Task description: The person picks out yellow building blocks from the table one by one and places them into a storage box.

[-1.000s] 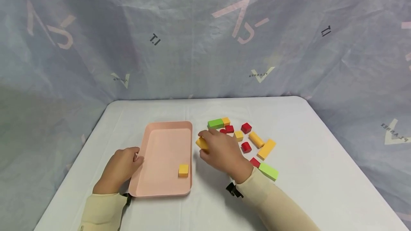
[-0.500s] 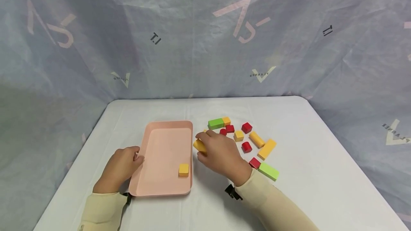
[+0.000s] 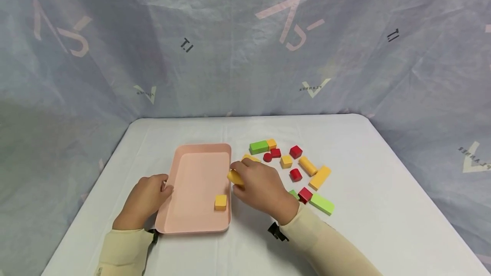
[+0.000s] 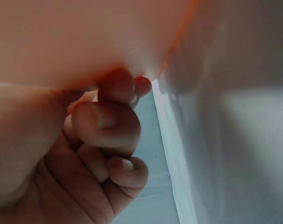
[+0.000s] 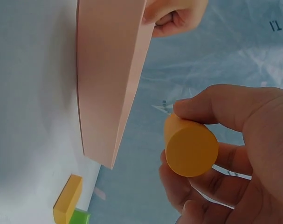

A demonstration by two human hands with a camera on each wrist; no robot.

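My left hand (image 3: 145,199) grips the left rim of a shallow pink tray (image 3: 195,173), thumb over the edge. Seen from the left wrist, the fingers (image 4: 108,123) curl under that rim. One yellow cube (image 3: 220,202) sits inside the tray by its right wall. Between thumb and fingers my right hand (image 3: 261,188) pinches a yellow cylinder block (image 5: 191,148), its round end facing the right wrist camera. This hand is raised just beside the tray's right rim. Part of the cylinder is hidden behind the fingers in the head view.
Right of the tray lie several blocks: a green block (image 3: 258,147), a red cube (image 3: 296,152), a yellow cylinder (image 3: 308,165), a yellow oblong block (image 3: 320,177) and a light green block (image 3: 322,204). Beyond the white table (image 3: 383,208) hangs a grey cloth (image 3: 230,54).
My right hand has moved a little left with the yellow cylinder block, toward the tray. A yellow block behind it and a green one near the wrist have come into sight. The left hand stays put.
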